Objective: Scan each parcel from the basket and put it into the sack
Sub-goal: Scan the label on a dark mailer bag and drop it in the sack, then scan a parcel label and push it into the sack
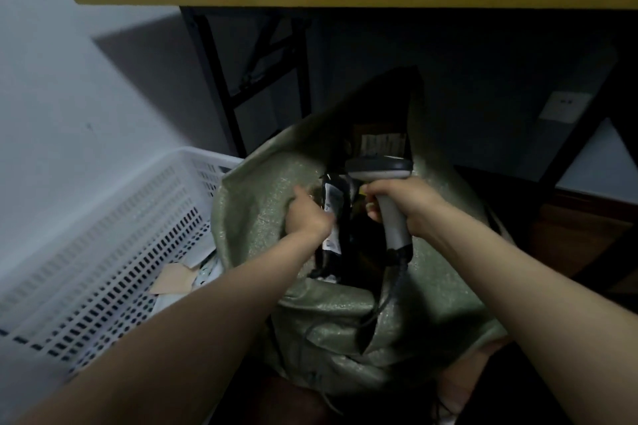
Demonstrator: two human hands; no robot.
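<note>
A black parcel (336,205) with a white label is being held in the curled fingers of the left hand (307,217) at the mouth of the green woven sack (328,317), with its lower end hanging inside. The step in hand is judged to be the drop into the sack. The barcode scanner (379,167) is being gripped by its handle in the right hand (402,203), just beside the parcel. Next, a release is called for, then a reach to the white basket (103,217). Being counted: one scanner, one sack, one basket, one parcel in hand, one labelled box (379,141) within the sack, one tan envelope (176,278) and at least one pale parcel, partly hidden, in the basket.
</note>
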